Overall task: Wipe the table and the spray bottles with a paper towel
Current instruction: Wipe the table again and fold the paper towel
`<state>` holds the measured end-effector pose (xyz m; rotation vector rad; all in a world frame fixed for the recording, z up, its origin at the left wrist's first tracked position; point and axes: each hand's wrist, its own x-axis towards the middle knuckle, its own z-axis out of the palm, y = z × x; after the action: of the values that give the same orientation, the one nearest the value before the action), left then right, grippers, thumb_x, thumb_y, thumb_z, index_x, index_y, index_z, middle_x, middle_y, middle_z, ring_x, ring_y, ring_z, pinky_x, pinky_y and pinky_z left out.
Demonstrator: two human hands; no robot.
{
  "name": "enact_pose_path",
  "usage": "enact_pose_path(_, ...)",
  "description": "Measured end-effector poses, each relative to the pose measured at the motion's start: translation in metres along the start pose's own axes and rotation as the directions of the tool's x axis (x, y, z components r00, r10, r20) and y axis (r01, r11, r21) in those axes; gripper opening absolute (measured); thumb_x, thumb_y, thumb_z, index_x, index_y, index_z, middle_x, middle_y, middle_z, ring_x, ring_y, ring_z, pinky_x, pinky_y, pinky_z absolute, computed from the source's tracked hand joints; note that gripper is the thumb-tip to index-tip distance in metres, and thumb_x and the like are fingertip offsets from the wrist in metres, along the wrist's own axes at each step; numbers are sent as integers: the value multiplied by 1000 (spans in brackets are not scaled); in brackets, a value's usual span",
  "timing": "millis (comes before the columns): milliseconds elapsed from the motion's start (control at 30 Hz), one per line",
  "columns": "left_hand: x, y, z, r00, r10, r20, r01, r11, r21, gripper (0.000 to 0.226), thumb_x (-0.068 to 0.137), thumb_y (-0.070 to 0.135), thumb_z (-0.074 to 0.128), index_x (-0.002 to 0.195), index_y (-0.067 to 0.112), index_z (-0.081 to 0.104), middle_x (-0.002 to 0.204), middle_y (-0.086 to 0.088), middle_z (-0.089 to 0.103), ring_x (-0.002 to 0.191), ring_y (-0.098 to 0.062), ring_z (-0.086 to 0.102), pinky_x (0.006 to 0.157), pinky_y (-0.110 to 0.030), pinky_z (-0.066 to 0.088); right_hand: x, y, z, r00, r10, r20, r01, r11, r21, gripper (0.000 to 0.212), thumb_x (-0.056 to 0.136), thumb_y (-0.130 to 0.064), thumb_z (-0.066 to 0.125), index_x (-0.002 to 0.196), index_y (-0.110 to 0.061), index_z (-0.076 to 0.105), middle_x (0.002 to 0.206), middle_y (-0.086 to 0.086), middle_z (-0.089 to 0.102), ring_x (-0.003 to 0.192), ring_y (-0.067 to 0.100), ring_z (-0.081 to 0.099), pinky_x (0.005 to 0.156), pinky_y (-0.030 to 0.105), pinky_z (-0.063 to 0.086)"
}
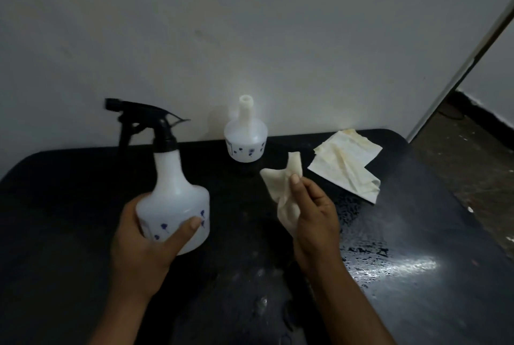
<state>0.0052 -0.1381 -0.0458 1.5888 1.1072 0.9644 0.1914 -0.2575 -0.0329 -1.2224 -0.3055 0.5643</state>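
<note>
Black surface [69, 205]: dark and glossy, with rounded far corners; its far edge meets the wall and it fills the lower half of the view.
Wet patch [370, 258]: beads of water are scattered over the right side of the surface, just beside the right forearm, and catch a bright glare. Fainter specks lie between the two forearms.
Wall [250, 24]: plain, pale grey-white and dimly lit, directly behind the surface.
Floor [472, 166]: a dull, speckled strip to the right of the surface, with a dark band along the base of a further wall.
Slanted bar [459, 72]: a pale strip running from the upper right corner down toward the surface's far right corner; what it is cannot be told.
Left hand [144, 247]: fingers and thumb wrap the lower body of the spray bottle [172, 194] and hold it upright at front left. Whether its base rests on the surface cannot be told.
Spray bottle: translucent white with small blue prints; the black trigger head points left.
Second bottle [246, 138]: same white body and blue prints, open neck with no trigger head, upright at the far edge near the wall, well apart from both hands.
Right hand [314, 222]: thumb and fingers pinch a crumpled paper towel [281, 186], raised just right of the spray bottle without touching it.
Used sheet [347, 163]: creased, yellow-stained paper lying on the surface at far right, near the second bottle.
</note>
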Motion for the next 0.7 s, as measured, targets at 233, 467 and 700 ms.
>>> enact_pose_path(233, 8, -9, 8, 994, -8, -112, 13, 999, 44, 88, 43, 64, 72, 122, 33, 48, 112, 3, 58, 100, -20, 58, 68, -26, 45, 7, 1, -2, 992, 26, -122, -24, 1000, 19, 16, 84, -32, 66, 77, -26, 78, 78, -10, 75, 76, 1, 66, 78, 31, 51)
enact_pose_path(467, 9, -14, 11, 984, -13, -177, 47, 982, 184, 100, 41, 66, 72, 129, 26, 47, 116, 4, 55, 98, -18, 54, 73, -36, 46, 13, 0, -4, 982, 104, -160, -85, 988, 126, 18, 82, -29, 67, 87, -15, 77, 95, 15, 74, 95, 31, 66, 88, 44, 52)
enact_pose_path(700, 22, -9, 1, 981, 27, 191, -90, 941, 326, 96, 39, 65, 75, 127, 46, 39, 114, 12, 52, 97, -13, 52, 67, -18, 41, 15, 0, -5, 980, 140, -142, -124, 986, 114, 15, 91, -21, 64, 91, -9, 74, 94, 20, 70, 90, 30, 62, 88, 48, 49)
